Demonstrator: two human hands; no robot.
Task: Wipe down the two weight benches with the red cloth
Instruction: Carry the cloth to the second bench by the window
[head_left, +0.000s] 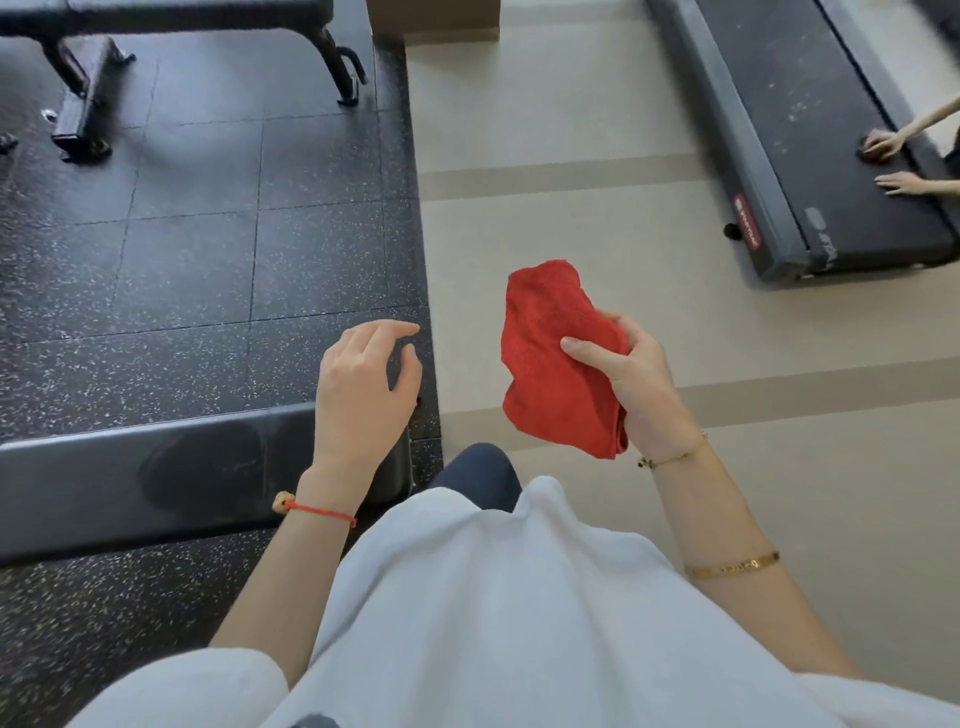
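Over the pale floor beside the near bench's (156, 478) right end, the right hand (631, 384) grips the bunched red cloth (550, 364); the left hand (363, 389) hovers loosely spread above that end. Far bench (171, 15) stands well apart.

The left hand (363, 389) hangs palm down with its fingers loosely curled and spread, holding nothing, its bare forearm reaching forward from a pale sleeve. The right hand (631, 379) is raised beside it, thumb and curled fingers pinching a crumpled red terry cloth (556, 364) that droops from its grip. Both wrists are slightly bent.
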